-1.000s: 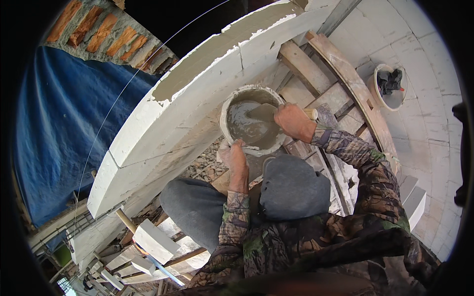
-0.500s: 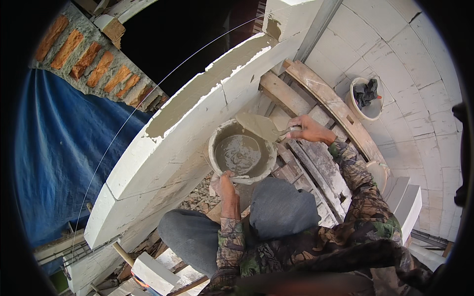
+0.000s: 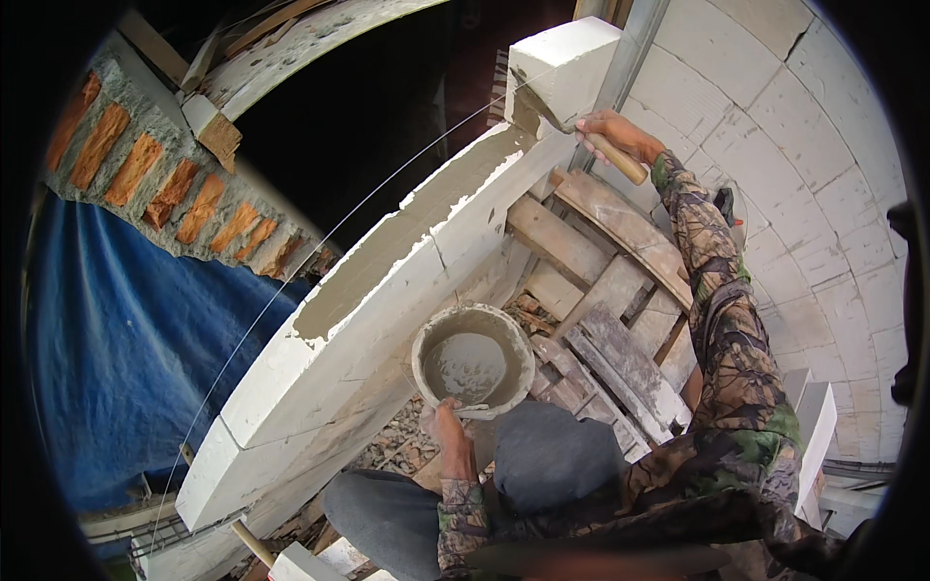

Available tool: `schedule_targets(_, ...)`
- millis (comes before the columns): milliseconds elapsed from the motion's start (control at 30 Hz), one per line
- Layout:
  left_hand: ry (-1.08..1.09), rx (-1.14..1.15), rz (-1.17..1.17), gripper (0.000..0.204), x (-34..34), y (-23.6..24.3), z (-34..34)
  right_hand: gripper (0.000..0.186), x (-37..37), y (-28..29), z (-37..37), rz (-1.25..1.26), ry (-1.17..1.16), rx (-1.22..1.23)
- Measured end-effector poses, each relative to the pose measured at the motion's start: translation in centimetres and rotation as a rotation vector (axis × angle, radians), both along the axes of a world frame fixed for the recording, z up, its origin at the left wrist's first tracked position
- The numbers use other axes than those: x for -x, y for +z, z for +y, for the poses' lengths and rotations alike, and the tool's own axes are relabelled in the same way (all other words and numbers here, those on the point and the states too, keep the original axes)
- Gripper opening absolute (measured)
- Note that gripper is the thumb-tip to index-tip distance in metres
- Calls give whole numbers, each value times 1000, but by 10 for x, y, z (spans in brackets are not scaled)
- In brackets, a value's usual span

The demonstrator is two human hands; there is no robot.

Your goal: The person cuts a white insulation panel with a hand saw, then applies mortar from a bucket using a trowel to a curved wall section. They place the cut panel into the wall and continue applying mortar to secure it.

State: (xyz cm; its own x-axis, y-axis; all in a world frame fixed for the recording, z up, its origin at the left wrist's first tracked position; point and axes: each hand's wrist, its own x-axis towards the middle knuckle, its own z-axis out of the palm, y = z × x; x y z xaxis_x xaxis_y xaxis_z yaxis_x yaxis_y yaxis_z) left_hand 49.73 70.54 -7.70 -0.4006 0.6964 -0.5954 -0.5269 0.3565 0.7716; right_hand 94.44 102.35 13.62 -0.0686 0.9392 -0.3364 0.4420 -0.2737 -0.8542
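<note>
My left hand [image 3: 449, 434] grips the near rim of a round bucket [image 3: 423, 341] that holds grey mortar [image 3: 465, 366], above my knees. My right hand [image 3: 612, 133] reaches far forward, closed on the wooden handle of a trowel [image 3: 557, 113]. The trowel's blade lies at the foot of a white block [image 3: 565, 64] standing at the far end of the white block wall [image 3: 320, 378]. A layer of wet grey mortar [image 3: 417, 230] covers the wall's top. A thin guide string [image 3: 320, 242] runs along above the wall.
Rough wooden planks [image 3: 601, 290] and rubble lie beside the wall under my right arm. A white block wall [image 3: 814, 174] rises on the right. A blue tarp [image 3: 126, 358] hangs on the left, with a brick and mortar ledge [image 3: 174, 194] above it.
My right hand has taken the trowel out of the bucket and stretched it forward to the far end of the wall. The bucket has dropped lower and nearer to me.
</note>
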Motion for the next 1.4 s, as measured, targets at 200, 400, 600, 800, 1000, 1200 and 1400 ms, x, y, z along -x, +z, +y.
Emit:
schedule_targets(200,-19,110,18,11,11,-10,0,32,-6,7,21,-219,90,41)
schedule_targets(400,-40,41,95,8,12,-17,2,32,-35,38,30,148,33,-130)
schedule_targets(600,12,3,109,12,14,-16,-6,27,-46,-14,-55,191,-110,-100)
schedule_targets(800,-76,102,150,15,23,-20,-9,22,-63,66,-81,-112,-157,-288)
schedule_targets(1000,-8,-8,53,11,15,-16,-6,31,17,158,43,-1290,256,-622)
schedule_targets(1200,2,18,53,8,18,-28,-5,24,65,196,109,-1700,427,-349)
schedule_targets(1400,50,40,-29,7,15,-11,-2,23,15,233,105,-2003,524,-605)
